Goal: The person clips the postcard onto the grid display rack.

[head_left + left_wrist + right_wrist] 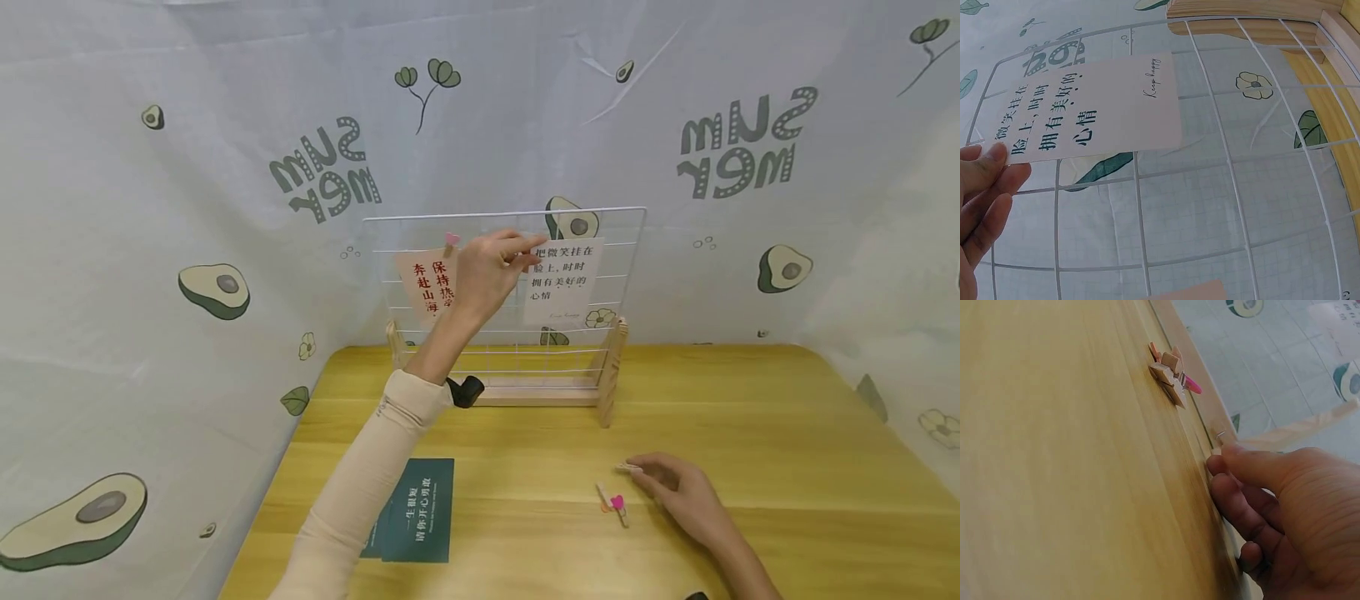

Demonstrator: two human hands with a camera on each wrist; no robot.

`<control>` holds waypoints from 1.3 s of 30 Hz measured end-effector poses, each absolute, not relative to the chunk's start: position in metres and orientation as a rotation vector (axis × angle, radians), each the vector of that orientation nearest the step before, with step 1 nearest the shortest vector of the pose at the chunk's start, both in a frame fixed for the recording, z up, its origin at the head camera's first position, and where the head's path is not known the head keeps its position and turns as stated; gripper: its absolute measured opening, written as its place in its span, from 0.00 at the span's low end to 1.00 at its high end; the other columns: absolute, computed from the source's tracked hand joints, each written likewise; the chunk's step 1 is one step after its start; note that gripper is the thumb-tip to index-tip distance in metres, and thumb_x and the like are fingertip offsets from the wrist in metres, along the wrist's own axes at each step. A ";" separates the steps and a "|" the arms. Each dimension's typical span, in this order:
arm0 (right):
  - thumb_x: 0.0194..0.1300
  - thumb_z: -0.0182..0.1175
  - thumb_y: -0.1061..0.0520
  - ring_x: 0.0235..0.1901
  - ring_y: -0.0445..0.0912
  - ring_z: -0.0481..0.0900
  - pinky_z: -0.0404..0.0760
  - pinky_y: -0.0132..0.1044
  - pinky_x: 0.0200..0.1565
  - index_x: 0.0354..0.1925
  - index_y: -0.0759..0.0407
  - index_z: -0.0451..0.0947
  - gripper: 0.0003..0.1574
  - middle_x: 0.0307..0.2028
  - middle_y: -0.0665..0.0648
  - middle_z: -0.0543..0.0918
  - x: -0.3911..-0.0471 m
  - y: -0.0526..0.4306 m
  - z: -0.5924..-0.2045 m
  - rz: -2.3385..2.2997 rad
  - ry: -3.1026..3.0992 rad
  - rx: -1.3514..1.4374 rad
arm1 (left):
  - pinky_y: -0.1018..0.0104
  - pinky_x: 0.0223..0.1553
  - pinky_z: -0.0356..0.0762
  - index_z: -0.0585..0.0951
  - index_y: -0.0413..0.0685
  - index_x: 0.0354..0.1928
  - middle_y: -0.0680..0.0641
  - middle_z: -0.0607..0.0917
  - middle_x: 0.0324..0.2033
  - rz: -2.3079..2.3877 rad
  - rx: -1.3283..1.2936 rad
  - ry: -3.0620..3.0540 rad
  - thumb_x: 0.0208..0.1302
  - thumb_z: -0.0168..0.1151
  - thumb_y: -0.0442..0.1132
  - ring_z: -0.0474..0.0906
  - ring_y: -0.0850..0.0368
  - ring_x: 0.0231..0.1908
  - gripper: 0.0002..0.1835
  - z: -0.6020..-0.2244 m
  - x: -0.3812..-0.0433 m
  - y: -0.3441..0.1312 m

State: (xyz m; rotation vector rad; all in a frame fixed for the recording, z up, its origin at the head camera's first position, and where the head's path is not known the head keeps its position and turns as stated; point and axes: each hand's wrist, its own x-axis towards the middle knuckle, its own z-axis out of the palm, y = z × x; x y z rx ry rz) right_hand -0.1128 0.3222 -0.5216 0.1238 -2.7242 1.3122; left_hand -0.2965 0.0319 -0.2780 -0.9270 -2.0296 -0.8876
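Observation:
Up at the wire grid (525, 337), my left hand (486, 275) pinches a pale card (562, 283) with black lettering by its upper left corner. The left wrist view shows the card (1100, 109) lying along the wires, thumb at its edge. A second pale card (423, 279) with red lettering hangs on the grid's left, under a small clothespin (451, 243) with a pink heart. Low over the table, my right hand (682, 500) pinches a small wooden clothespin (627, 467) between thumb and fingertips; the fingers cover most of it. Two more clothespins (618, 510) lie beside it.
Dark green cards (431, 508) with white lettering lie on the yellow wooden table (525, 533), partly under the left forearm. Wooden feet (611, 375) support the grid. Behind it hangs a white cloth (510, 150) with avocado prints.

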 end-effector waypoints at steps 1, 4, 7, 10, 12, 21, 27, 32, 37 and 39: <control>0.74 0.64 0.55 0.36 0.30 0.82 0.82 0.28 0.39 0.54 0.60 0.84 0.15 0.44 0.58 0.91 -0.113 0.322 -0.521 1.314 -2.724 0.119 | 0.78 0.23 0.61 0.91 0.47 0.48 0.47 0.92 0.35 -0.867 -0.921 -2.015 0.60 0.74 0.38 0.86 0.56 0.26 0.14 -0.278 -0.297 0.032; 0.73 0.65 0.54 0.33 0.32 0.82 0.81 0.29 0.36 0.52 0.60 0.84 0.15 0.41 0.56 0.91 -0.114 0.321 -0.521 1.343 -2.724 0.090 | 0.77 0.24 0.61 0.91 0.46 0.48 0.47 0.91 0.34 -0.837 -0.923 -1.959 0.59 0.74 0.38 0.84 0.57 0.26 0.14 -0.279 -0.297 0.032; 0.73 0.65 0.53 0.31 0.35 0.82 0.82 0.31 0.33 0.51 0.62 0.84 0.16 0.38 0.55 0.90 -0.116 0.322 -0.520 1.404 -2.722 0.039 | 0.75 0.25 0.66 0.91 0.45 0.47 0.46 0.90 0.35 -0.811 -0.935 -1.914 0.59 0.75 0.38 0.83 0.57 0.27 0.13 -0.281 -0.296 0.033; 0.73 0.65 0.53 0.28 0.38 0.82 0.82 0.33 0.30 0.51 0.65 0.83 0.17 0.37 0.54 0.90 -0.121 0.326 -0.514 1.494 -2.683 0.032 | 0.74 0.27 0.70 0.91 0.44 0.47 0.46 0.90 0.37 -0.807 -0.942 -1.890 0.59 0.75 0.37 0.83 0.57 0.28 0.13 -0.282 -0.297 0.035; 0.74 0.63 0.55 0.25 0.40 0.80 0.81 0.34 0.27 0.52 0.68 0.81 0.17 0.37 0.52 0.91 -0.128 0.330 -0.502 1.539 -2.625 0.090 | 0.74 0.27 0.70 0.91 0.43 0.47 0.45 0.89 0.37 -0.813 -0.941 -1.889 0.59 0.75 0.37 0.83 0.57 0.28 0.13 -0.283 -0.297 0.037; 0.73 0.63 0.63 0.17 0.36 0.64 0.60 0.36 0.16 0.48 0.69 0.82 0.10 0.31 0.36 0.78 -0.181 0.329 -0.368 1.208 -2.350 0.366 | 0.76 0.28 0.70 0.90 0.42 0.48 0.45 0.89 0.37 -0.831 -0.926 -1.925 0.59 0.75 0.36 0.82 0.56 0.28 0.14 -0.284 -0.298 0.039; 0.64 0.73 0.62 0.22 0.36 0.55 0.55 0.31 0.25 0.41 0.63 0.88 0.07 0.23 0.50 0.63 -0.215 0.315 -0.293 0.835 -2.249 0.384 | 0.73 0.28 0.75 0.90 0.41 0.47 0.45 0.88 0.36 -0.797 -0.909 -1.919 0.60 0.74 0.35 0.84 0.55 0.29 0.13 -0.285 -0.297 0.041; 0.63 0.73 0.64 0.19 0.37 0.49 0.51 0.32 0.26 0.40 0.66 0.88 0.06 0.17 0.53 0.56 -0.234 0.307 -0.264 0.683 -2.242 0.449 | 0.72 0.26 0.75 0.90 0.41 0.48 0.45 0.88 0.36 -0.768 -0.890 -1.917 0.62 0.73 0.34 0.85 0.55 0.29 0.12 -0.288 -0.296 0.043; 0.65 0.72 0.62 0.17 0.37 0.48 0.52 0.33 0.23 0.39 0.65 0.88 0.06 0.13 0.55 0.58 -0.245 0.303 -0.251 0.674 -2.337 0.462 | 0.71 0.25 0.74 0.91 0.41 0.47 0.45 0.88 0.36 -0.737 -0.872 -1.909 0.62 0.72 0.34 0.84 0.55 0.28 0.11 -0.289 -0.297 0.044; 0.66 0.71 0.62 0.17 0.38 0.48 0.53 0.34 0.23 0.39 0.65 0.88 0.05 0.12 0.55 0.59 -0.248 0.302 -0.247 0.686 -2.375 0.458 | 0.72 0.24 0.73 0.91 0.41 0.47 0.45 0.88 0.36 -0.729 -0.867 -1.906 0.63 0.72 0.34 0.84 0.55 0.28 0.11 -0.289 -0.297 0.044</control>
